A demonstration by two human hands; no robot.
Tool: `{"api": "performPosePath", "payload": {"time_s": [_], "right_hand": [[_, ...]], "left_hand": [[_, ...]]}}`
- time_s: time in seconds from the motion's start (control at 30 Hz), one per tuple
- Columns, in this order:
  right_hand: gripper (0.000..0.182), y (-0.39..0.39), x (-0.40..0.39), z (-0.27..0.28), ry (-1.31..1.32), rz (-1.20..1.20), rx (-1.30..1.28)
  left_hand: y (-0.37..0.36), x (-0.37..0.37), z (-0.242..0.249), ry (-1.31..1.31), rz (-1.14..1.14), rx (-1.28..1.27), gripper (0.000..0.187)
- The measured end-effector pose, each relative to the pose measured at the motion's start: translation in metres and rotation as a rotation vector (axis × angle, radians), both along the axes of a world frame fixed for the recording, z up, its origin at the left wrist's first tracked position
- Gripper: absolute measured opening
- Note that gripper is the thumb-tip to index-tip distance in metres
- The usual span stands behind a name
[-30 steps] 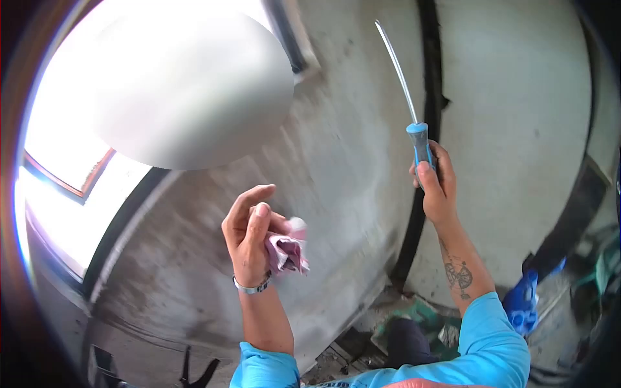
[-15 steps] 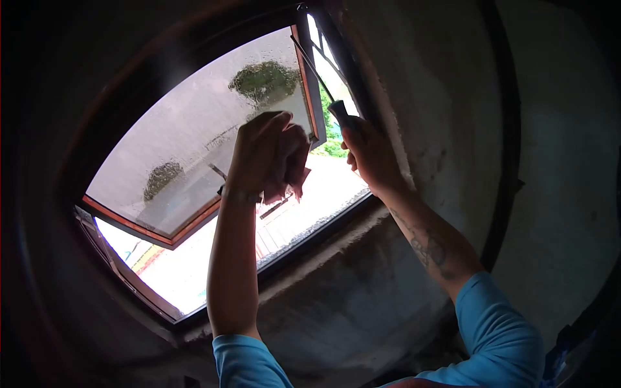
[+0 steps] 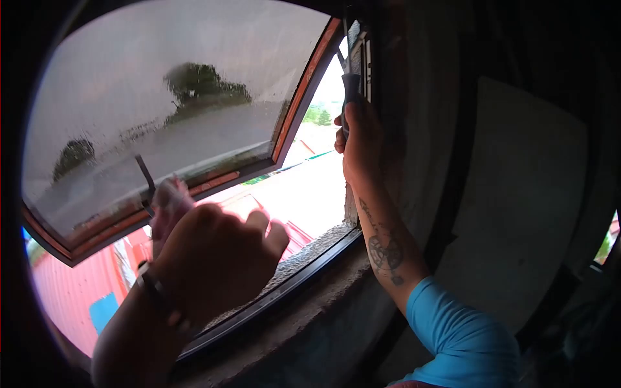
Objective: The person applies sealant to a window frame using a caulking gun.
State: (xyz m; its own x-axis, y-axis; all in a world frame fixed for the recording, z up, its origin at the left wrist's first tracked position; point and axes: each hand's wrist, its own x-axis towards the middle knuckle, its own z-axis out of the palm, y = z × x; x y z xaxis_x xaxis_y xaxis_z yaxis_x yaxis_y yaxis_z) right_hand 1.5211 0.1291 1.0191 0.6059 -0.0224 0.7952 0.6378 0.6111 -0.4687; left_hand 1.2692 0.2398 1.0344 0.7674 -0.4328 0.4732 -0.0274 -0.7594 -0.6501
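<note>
My right hand (image 3: 362, 139) is closed round the dark handle of a screwdriver (image 3: 351, 84), held upright with its thin shaft pointing at the top right corner of the window opening. The tip is lost in the dark frame there. My left hand (image 3: 220, 255), with a band on its wrist, is in front of the lower window opening, its fingers curled. A crumpled pinkish cloth (image 3: 171, 204), blurred, shows at its far side. Beyond it, the tilted-out window sash (image 3: 220, 183) carries a dark handle (image 3: 144, 173) on its lower rail.
The window's lower frame (image 3: 278, 294) runs diagonally below my hands, above a rough wall edge. Outside are red corrugated roofing (image 3: 74, 301) and trees. On the right stands a pale panel (image 3: 524, 194) in shadow.
My view has come closer to the window. My left hand has moved down and left with the cloth, and my right hand has raised the screwdriver upright along the frame's right side.
</note>
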Motion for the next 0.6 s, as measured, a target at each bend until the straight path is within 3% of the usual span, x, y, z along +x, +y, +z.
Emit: {"api": "performPosePath", "payload": {"time_s": [0.1, 0.13, 0.17, 0.23, 0.27, 0.4, 0.5, 0.6], "right_hand": [[0.027, 0.006, -0.001, 0.004, -0.042, -0.080, -0.034], [0.025, 0.007, -0.002, 0.004, -0.030, -0.106, -0.020], [0.024, 0.007, -0.007, 0.012, -0.040, -0.128, -0.005], [0.023, 0.009, -0.006, 0.010, -0.022, -0.134, -0.011], [0.022, 0.009, -0.005, 0.010, -0.040, -0.138, 0.008], [0.022, 0.010, -0.008, 0.011, -0.075, -0.173, 0.026], [0.023, 0.010, -0.014, 0.015, -0.137, -0.190, 0.035], [0.022, 0.011, -0.026, 0.016, -0.099, -0.177, 0.026]], "left_hand": [[0.006, -0.058, -0.005, 0.196, 0.184, 0.162, 0.016], [0.005, -0.077, -0.001, 0.213, 0.206, 0.076, 0.021], [0.006, -0.097, 0.005, 0.213, 0.233, -0.012, 0.036], [0.027, -0.117, -0.001, -0.049, 0.180, 0.044, 0.032], [0.053, -0.127, 0.010, 0.041, 0.174, 0.223, 0.022], [0.075, -0.150, -0.006, 0.002, 0.398, 0.127, 0.022], [0.079, -0.161, -0.026, 0.062, 0.460, -0.068, 0.026], [0.074, -0.165, -0.047, 0.084, 0.315, -0.532, 0.031]]}}
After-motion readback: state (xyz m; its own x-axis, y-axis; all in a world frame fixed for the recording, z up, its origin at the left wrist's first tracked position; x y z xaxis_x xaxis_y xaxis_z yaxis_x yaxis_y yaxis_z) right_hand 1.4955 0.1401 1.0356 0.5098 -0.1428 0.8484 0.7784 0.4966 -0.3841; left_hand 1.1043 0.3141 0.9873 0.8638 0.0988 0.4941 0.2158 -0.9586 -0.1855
